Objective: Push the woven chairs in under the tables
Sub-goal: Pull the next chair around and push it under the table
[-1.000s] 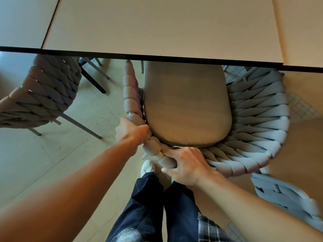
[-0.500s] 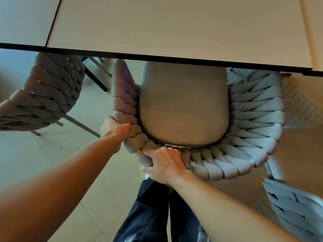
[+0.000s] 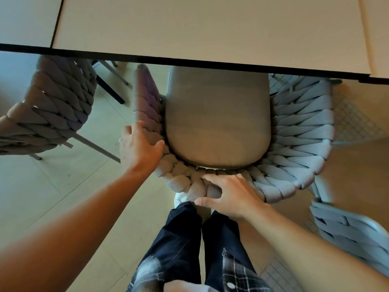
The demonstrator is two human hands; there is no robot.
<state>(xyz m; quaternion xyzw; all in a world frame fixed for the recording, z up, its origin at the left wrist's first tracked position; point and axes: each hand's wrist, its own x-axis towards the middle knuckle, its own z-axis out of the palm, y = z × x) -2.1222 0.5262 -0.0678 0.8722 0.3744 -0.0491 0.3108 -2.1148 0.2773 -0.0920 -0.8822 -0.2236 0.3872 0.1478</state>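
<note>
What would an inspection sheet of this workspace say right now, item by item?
surface: pale table top, dark edge, seam to a neighbouring top at left.
job's things: middle woven chair, front of its seat cushion under the table edge, backrest out.
clutter: nothing seen.
grips: left hand lies on the chair's left rim, fingers straight; right hand spread on the back rim; neither plainly gripping.
cables: nothing seen.
surroundings: second woven chair at left, out from the table; third woven chair lower right, blurred; tiled floor.
</note>
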